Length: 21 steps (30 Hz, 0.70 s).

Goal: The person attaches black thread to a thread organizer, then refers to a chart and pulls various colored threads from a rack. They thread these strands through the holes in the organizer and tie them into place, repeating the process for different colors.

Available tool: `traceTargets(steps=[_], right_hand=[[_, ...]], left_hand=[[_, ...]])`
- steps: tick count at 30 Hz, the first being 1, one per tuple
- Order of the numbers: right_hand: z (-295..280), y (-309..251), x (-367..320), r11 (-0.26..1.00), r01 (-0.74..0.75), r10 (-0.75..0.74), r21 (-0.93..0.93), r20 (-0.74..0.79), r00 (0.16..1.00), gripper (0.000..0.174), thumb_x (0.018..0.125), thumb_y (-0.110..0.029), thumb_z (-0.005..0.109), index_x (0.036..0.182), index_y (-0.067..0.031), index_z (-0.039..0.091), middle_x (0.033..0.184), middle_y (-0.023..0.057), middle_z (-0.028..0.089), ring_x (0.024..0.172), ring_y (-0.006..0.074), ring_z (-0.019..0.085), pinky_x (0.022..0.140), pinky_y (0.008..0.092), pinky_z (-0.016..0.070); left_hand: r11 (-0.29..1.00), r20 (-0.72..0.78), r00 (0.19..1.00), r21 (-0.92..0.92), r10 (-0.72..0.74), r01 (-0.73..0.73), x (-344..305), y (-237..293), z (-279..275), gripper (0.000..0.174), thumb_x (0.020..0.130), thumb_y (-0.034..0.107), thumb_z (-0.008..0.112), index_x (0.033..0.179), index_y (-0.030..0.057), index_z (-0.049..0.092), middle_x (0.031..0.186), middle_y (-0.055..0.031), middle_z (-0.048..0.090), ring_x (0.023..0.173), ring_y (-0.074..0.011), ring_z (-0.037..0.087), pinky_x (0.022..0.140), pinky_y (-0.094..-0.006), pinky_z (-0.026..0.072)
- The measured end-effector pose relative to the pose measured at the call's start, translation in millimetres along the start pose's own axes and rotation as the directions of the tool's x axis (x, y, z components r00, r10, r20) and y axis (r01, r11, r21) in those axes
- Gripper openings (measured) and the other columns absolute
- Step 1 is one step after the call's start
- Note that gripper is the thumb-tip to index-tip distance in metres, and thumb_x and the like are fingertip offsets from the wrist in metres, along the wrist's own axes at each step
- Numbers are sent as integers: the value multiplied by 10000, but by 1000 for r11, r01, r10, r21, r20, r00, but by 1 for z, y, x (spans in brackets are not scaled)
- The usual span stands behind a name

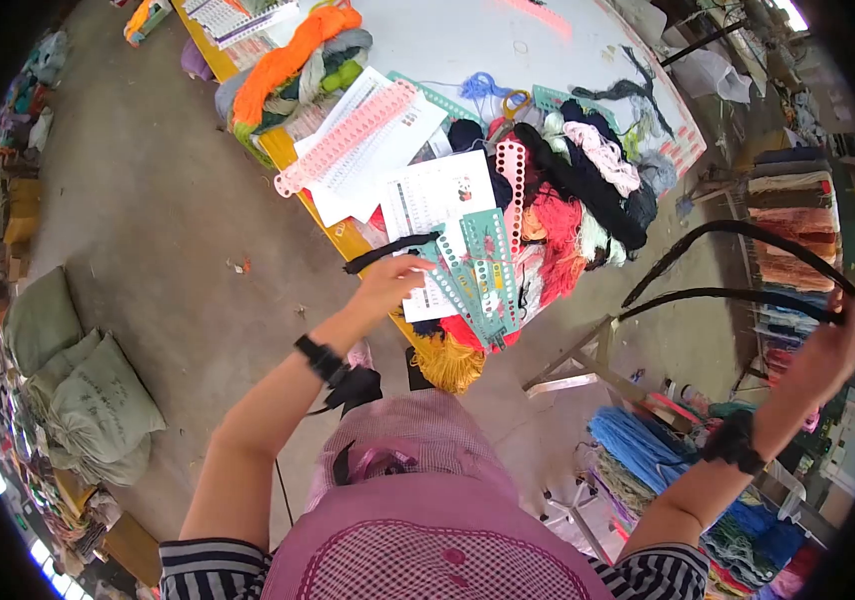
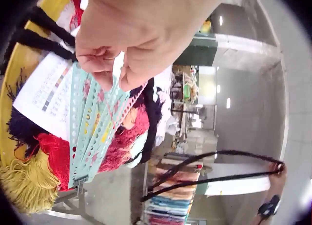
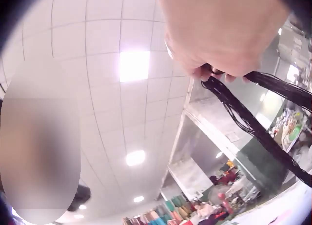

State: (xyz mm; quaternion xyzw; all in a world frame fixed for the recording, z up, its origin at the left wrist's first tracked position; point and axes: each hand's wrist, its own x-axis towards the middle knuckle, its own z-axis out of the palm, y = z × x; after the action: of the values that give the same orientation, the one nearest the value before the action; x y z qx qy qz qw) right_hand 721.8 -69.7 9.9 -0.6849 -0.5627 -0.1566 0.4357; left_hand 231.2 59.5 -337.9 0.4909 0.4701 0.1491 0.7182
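My left hand [image 1: 393, 287] pinches the top end of a mint-green thread card [image 1: 453, 275] with holes along its edges. A second green card [image 1: 491, 262] lies beside it, over a printed sheet [image 1: 418, 200]. A short length of black thread [image 1: 378, 254] runs from the card's top past my left fingertips toward the table edge. Out to the right, my right hand [image 1: 833, 345] is raised, gripping a long bundle of black thread [image 1: 728, 228]. Two strands of it stretch away from the fist, and the right wrist view shows them leaving my curled fingers [image 3: 222, 73].
Beside the cards lies a heap of coloured thread [image 1: 558, 225], with gold fringe [image 1: 450, 362] hanging over the front edge. Pink perforated cards [image 1: 348, 140] and an orange skein [image 1: 293, 65] lie further up the table [image 1: 428, 40]. A metal stand [image 1: 573, 360] and blue skeins [image 1: 638, 450] are at right.
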Motion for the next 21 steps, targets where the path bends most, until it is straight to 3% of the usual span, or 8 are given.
traceTargets(steps=[2, 3, 5, 6, 8, 10, 15, 21], right_hand=[[18, -50, 8, 714, -301, 365, 632, 31, 930, 290, 991, -139, 442, 1196, 27, 560, 1149, 126, 567, 1166, 213, 516, 997, 334, 423], [19, -39, 9, 717, -309, 370, 625, 35, 928, 290, 991, -139, 442, 1196, 27, 560, 1149, 126, 567, 1166, 213, 516, 997, 334, 423], [22, -14, 13, 261, -650, -31, 714, 679, 734, 276, 998, -201, 472, 1137, 16, 572, 1088, 120, 593, 1056, 190, 565, 925, 298, 451], [29, 0, 2, 261, -654, -30, 710, 683, 730, 276, 998, -201, 472, 1137, 16, 572, 1088, 120, 593, 1056, 190, 565, 925, 298, 451], [67, 17, -41, 720, -595, 565, 357, 197, 802, 217, 977, -198, 545, 1062, -1, 578, 1022, 93, 625, 932, 141, 593, 845, 247, 465], [136, -16, -76, 870, -459, 456, 180, 59, 888, 146, 948, -125, 596, 1043, -15, 578, 972, 63, 645, 874, 101, 600, 809, 206, 464], [256, -32, -162, 780, -583, 384, 227, 563, 732, 142, 911, -29, 603, 1042, -22, 548, 904, 33, 648, 664, 69, 529, 610, 219, 443], [358, -53, -231, 629, -722, 134, 287, 875, 465, 208, 881, -39, 592, 1058, -54, 482, 806, 76, 685, 535, 130, 558, 517, 265, 449]], left_hand=[[951, -18, 999, 307, 50, -42, 29, -9, 32, 316, 854, 207, 637, 1152, 104, 660, 872, -33, 618, 774, -74, 560, 656, -228, 458], [917, -57, 989, 384, 135, -103, 44, -24, 48, 354, 836, 267, 648, 1158, 119, 646, 867, -64, 627, 728, -141, 593, 654, -297, 483], [876, -90, 972, 458, 218, -154, 60, -42, 64, 396, 818, 326, 660, 1164, 135, 632, 863, -96, 635, 683, -209, 627, 651, -365, 507], [786, -34, 963, 586, 267, -197, 66, -51, 68, 368, 820, 336, 659, 1124, 130, 645, 876, -101, 648, 686, -228, 631, 661, -377, 508], [671, 23, 952, 704, 306, -232, 70, -39, 69, 343, 821, 345, 658, 1085, 125, 658, 890, -107, 660, 690, -246, 635, 672, -389, 509], [761, 285, 928, 648, -240, -2, 64, 3, 65, 291, 833, 354, 651, 1005, 121, 676, 891, -113, 673, 743, -255, 644, 701, -377, 504], [992, -298, 951, 118, 81, -48, 106, -28, 67, 409, 841, 339, 678, 1039, -14, 617, 863, -111, 672, 734, -187, 637, 664, -302, 489], [963, -255, 963, -270, -85, 14, 116, -22, 64, 319, 800, 162, 729, 1030, -20, 604, 833, -83, 658, 728, -115, 618, 647, -249, 475]])
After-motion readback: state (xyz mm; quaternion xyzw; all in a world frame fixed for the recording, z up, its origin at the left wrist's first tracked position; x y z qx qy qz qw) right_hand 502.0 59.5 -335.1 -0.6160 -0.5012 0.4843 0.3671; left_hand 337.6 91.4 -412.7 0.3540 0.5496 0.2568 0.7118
